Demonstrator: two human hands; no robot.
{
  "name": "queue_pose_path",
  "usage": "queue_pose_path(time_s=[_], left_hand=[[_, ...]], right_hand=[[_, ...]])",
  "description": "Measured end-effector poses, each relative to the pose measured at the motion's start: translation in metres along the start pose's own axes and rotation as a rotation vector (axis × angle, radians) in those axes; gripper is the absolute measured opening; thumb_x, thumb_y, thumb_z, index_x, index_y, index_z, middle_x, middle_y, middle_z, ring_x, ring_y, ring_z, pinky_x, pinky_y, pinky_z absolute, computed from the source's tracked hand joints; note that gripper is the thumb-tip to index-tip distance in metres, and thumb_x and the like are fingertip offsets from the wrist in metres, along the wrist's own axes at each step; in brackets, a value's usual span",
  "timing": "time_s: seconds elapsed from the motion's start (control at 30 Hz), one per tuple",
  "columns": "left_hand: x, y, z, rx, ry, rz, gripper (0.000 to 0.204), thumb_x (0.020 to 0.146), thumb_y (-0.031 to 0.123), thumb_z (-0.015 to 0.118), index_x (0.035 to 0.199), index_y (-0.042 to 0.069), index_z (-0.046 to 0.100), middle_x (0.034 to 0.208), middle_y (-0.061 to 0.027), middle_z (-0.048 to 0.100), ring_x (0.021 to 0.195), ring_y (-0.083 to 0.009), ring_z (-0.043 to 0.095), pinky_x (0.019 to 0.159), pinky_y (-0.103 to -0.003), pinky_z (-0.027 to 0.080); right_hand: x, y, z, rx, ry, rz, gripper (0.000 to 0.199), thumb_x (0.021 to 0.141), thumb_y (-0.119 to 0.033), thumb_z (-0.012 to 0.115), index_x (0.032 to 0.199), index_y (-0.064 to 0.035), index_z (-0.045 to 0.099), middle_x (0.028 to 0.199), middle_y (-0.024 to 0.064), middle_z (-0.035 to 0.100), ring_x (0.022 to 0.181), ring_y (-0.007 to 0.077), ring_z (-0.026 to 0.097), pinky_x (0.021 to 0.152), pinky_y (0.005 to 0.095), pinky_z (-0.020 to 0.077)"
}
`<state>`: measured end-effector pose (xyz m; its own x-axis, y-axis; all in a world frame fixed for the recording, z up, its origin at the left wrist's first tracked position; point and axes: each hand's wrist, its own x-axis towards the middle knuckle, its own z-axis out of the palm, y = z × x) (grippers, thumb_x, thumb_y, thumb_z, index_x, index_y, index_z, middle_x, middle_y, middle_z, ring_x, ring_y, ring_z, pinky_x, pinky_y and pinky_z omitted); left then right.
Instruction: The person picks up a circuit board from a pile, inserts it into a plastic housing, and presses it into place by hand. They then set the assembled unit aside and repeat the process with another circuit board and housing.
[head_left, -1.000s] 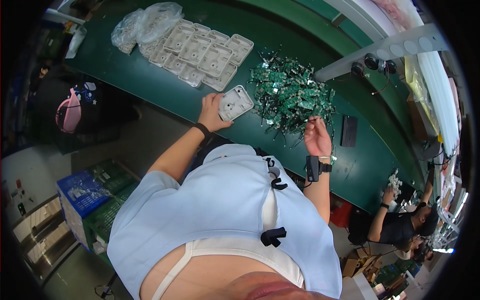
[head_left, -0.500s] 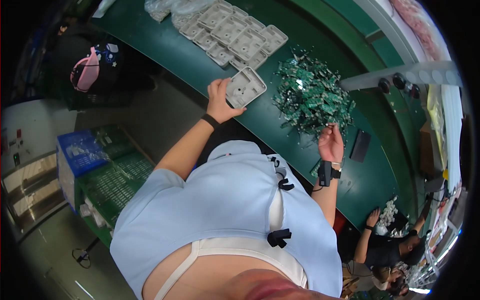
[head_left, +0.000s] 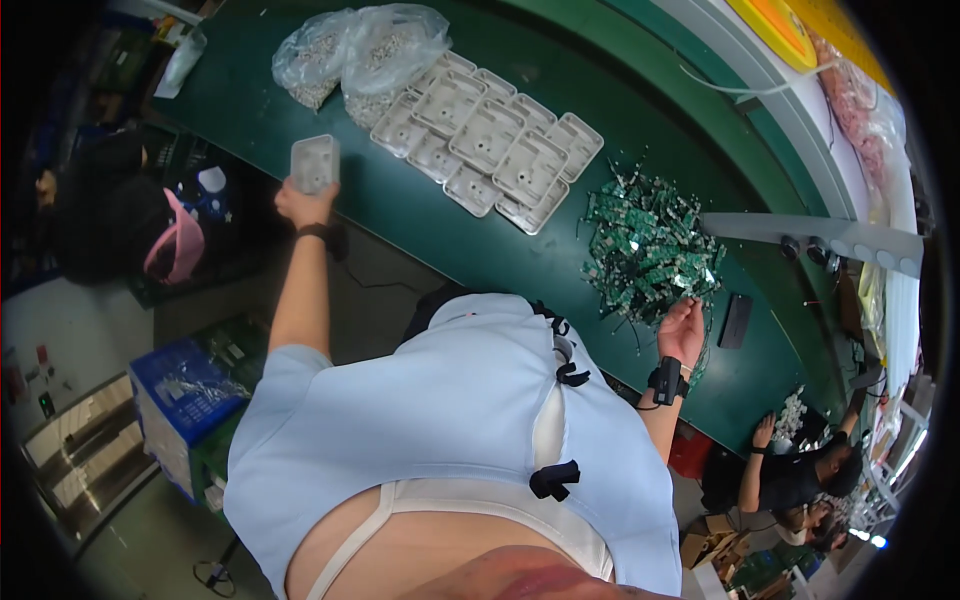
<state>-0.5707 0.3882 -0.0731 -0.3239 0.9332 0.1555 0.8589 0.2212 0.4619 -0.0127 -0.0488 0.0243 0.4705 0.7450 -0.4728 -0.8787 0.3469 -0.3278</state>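
My left hand (head_left: 307, 203) reaches out over the left part of the table edge. Its fingers are closed on a pale grey plastic casing (head_left: 316, 163), a shallow square tray shape held tilted up. At the right, my right hand (head_left: 682, 330) rests by the near edge of a heap of green circuit boards (head_left: 650, 240) with thin dark wires. Its fingertips are pinched together; what is between them, if anything, is too small to tell. Several more pale casings (head_left: 487, 135) lie overlapping in the middle of the table.
Two clear plastic bags of small pale parts (head_left: 395, 50) stand beyond the casings. A dark flat block (head_left: 735, 320) lies right of the heap, under a grey metal arm (head_left: 810, 230). One person (head_left: 90, 215) is at the left, another (head_left: 800, 480) at the lower right. Crates (head_left: 190, 390) stand lower left.
My left hand has carried the casing leftward, away from the stacked casings and the heap. My right hand stays by the circuit boards. The whole view has shifted somewhat.
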Motion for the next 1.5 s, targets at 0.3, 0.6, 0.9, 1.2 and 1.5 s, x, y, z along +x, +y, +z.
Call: queue_pose_path(time_s=[0.3, 0.6, 0.9, 1.2, 1.5], left_hand=[[0.132, -0.017, 0.046, 0.14, -0.065, -0.099, 0.099, 0.049, 0.043, 0.088, 0.132, 0.005, 0.052, 0.134, -0.026, 0.047, 0.126, -0.0423, 0.042, 0.109, -0.047, 0.037], [0.152, -0.035, 0.073, 0.151, -0.179, -0.116, 0.107, 0.051, 0.044, 0.089, 0.141, 0.005, 0.045, 0.14, -0.0263, 0.043, 0.131, -0.0417, 0.038, 0.11, -0.048, 0.035], [0.113, -0.048, 0.063, 0.018, -0.109, 0.015, 0.101, 0.05, 0.038, 0.088, 0.137, 0.003, 0.049, 0.138, -0.0259, 0.046, 0.129, -0.0431, 0.042, 0.109, -0.049, 0.038], [0.076, -0.051, 0.066, -0.014, 0.091, 0.138, 0.102, 0.054, 0.036, 0.091, 0.139, 0.002, 0.046, 0.141, -0.0266, 0.042, 0.132, -0.0446, 0.037, 0.113, -0.052, 0.03], [-0.08, 0.183, 0.024, -0.457, -0.466, 0.903, 0.043, 0.081, 0.023, 0.076, 0.117, 0.004, 0.062, 0.114, -0.0162, 0.062, 0.111, -0.0355, 0.056, 0.099, -0.046, 0.041]], right_hand=[[-0.011, 0.035, 0.004, -0.014, 0.113, -0.07, 0.014, 0.102, -0.016, 0.056, 0.104, -0.0055, 0.066, 0.1, 0.0052, 0.067, 0.086, 0.014, 0.063, 0.074, 0.0255, 0.0542], [-0.021, 0.035, 0.006, -0.049, 0.219, -0.115, 0.014, 0.102, -0.015, 0.056, 0.105, -0.006, 0.066, 0.1, 0.0051, 0.068, 0.085, 0.0141, 0.064, 0.074, 0.026, 0.0545], [-0.015, 0.04, 0.01, -0.051, 0.212, -0.104, 0.013, 0.101, -0.015, 0.058, 0.105, -0.0061, 0.065, 0.098, 0.005, 0.068, 0.083, 0.0143, 0.063, 0.072, 0.0261, 0.0546], [-0.002, 0.04, 0.015, -0.084, 0.216, -0.092, 0.012, 0.101, -0.016, 0.058, 0.106, -0.007, 0.065, 0.096, 0.0026, 0.067, 0.083, 0.0132, 0.061, 0.071, 0.0247, 0.0527], [0.005, 0.051, 0.021, -0.126, 0.231, -0.091, 0.012, 0.1, -0.017, 0.059, 0.104, -0.0071, 0.065, 0.094, 0.0009, 0.067, 0.082, 0.0129, 0.061, 0.07, 0.0242, 0.0515]])
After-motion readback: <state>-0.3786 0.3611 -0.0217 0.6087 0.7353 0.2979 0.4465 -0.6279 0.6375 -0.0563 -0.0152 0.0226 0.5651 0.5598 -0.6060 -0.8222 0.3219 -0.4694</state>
